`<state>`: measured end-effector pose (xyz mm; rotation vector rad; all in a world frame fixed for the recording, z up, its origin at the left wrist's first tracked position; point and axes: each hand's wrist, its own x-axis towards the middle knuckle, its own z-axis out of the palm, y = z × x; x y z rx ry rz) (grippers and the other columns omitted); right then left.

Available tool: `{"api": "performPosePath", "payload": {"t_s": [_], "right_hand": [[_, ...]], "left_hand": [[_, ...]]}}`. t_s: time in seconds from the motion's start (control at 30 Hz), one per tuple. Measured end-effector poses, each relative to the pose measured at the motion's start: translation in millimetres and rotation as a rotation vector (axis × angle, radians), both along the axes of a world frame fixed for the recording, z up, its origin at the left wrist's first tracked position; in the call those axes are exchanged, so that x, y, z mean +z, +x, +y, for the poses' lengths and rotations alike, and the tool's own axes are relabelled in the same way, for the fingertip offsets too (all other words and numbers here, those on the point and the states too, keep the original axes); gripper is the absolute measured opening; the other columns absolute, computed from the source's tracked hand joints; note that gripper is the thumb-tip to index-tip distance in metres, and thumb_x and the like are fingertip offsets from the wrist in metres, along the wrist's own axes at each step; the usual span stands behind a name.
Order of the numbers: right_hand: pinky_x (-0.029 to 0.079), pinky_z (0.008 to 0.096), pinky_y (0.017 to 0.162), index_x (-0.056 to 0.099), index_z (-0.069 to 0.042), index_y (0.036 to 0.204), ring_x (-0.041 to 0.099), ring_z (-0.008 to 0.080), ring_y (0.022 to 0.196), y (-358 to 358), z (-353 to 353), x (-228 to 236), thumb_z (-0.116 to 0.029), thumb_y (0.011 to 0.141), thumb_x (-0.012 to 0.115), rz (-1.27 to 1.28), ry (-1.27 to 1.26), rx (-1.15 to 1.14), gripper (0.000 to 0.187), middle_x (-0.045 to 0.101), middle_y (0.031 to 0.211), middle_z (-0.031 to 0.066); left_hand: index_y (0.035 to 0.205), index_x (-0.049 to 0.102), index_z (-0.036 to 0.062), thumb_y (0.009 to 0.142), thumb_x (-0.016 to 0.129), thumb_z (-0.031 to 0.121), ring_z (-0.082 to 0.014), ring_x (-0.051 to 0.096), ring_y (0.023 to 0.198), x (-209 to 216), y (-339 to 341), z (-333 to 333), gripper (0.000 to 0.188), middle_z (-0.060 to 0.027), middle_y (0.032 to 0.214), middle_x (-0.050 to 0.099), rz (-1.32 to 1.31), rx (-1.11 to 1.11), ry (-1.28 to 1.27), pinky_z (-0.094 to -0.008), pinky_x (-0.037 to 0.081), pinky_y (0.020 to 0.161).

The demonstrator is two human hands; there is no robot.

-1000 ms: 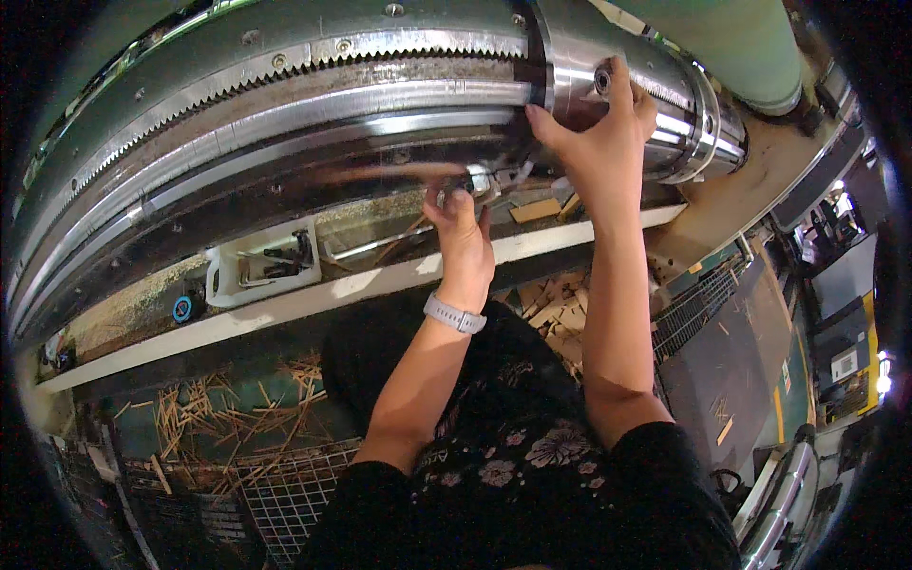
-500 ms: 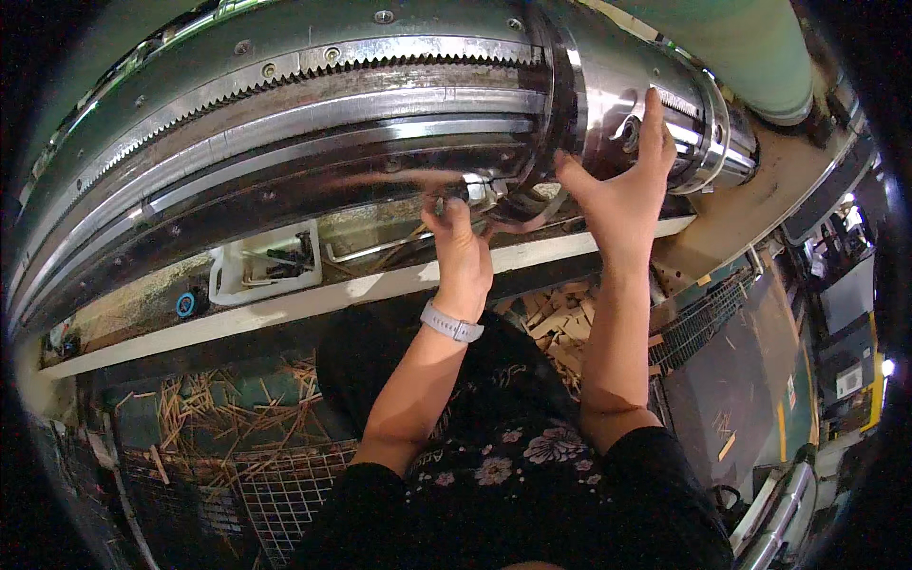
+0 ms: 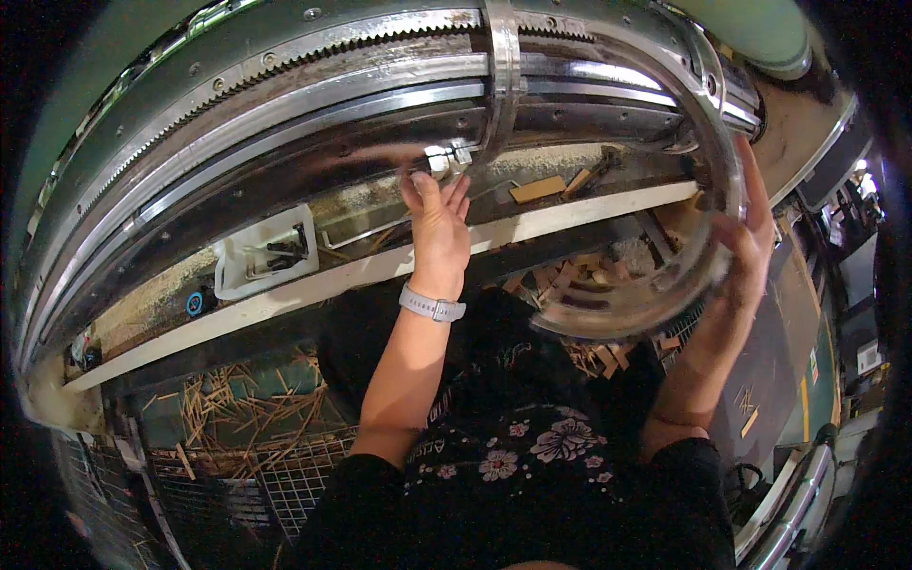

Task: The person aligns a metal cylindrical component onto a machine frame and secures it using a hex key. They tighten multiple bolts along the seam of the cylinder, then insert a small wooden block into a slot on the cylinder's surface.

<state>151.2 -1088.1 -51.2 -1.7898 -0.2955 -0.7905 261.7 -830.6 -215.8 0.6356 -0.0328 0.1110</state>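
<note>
My right hand grips the outer edge of a large, curved metal ring, which hangs in front of the long machine cylinder and is smeared by motion. The ring's lower end sweeps down in front of my body. My left hand is palm up, its fingers apart and the fingertips just under a shiny hex fitting; whether they touch it I cannot tell. A narrow metal band crosses the cylinder and its toothed rack close to that fitting.
Below the cylinder, a white tray holds small dark tools, with a blue ring beside it. A cream rail runs along the front. Wood strips lie lower left; a green pipe stands at upper right.
My right hand has moved right and down, carrying the curved ring away from the cylinder. The left hand has shifted slightly left and up beside the fitting, its fingers more spread.
</note>
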Motion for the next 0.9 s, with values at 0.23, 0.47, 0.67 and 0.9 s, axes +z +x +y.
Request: {"api": "performPosePath", "payload": {"t_s": [0.23, 0.47, 0.67, 0.9], "right_hand": [[0.033, 0.0342, 0.1, 0.035, 0.007, 0.135, 0.048, 0.0242, 0.117, -63, -67, 7, -0.05, 0.058, 0.067, 0.096, -0.177, -0.207, 0.102, 0.049, 0.128, 0.0173], [0.029, 0.0321, 0.103, 0.033, 0.006, 0.137, 0.042, 0.0225, 0.122, -90, -120, -58, -0.026, 0.052, 0.072, 0.445, -0.255, -0.154, 0.099, 0.046, 0.132, 0.0157], [0.034, 0.0342, 0.1, 0.04, 0.001, 0.132, 0.044, 0.0248, 0.116, -42, -156, -177, -0.006, 0.051, 0.072, 0.724, -0.206, -0.019, 0.088, 0.05, 0.125, 0.0139], [0.037, 0.0492, 0.097, 0.034, -0.007, 0.137, 0.034, 0.0449, 0.121, 71, -150, -317, -0.033, 0.052, 0.083, 0.772, -0.855, -0.071, 0.102, 0.03, 0.131, 0.0282]], "left_hand": [[0.136, 0.022, -0.0042, 0.073, 0.041, 0.073, -0.0391, 0.036, 0.127, 3, 1, -3, 0.101, -0.0274, 0.134, 0.036, -0.161, -0.151, -0.06, -0.044, 0.028, 0.108], [0.135, 0.027, 0.0016, 0.072, 0.05, 0.067, -0.0451, 0.031, 0.127, 17, -1, -13, 0.094, -0.0277, 0.137, 0.03, -0.204, -0.113, -0.239, -0.0522, 0.027, 0.108], [0.13, 0.03, 0.0012, 0.068, 0.069, 0.051, -0.0422, 0.034, 0.125, 21, 1, -20, 0.089, -0.0247, 0.137, 0.029, -0.09, -0.115, -0.49, -0.0493, 0.033, 0.107], [0.127, 0.031, -0.0038, 0.074, 0.063, 0.056, -0.0382, 0.044, 0.118, 12, -1, -16, 0.086, -0.0275, 0.129, 0.039, -0.105, -0.209, -0.672, -0.0464, 0.038, 0.104]]}}
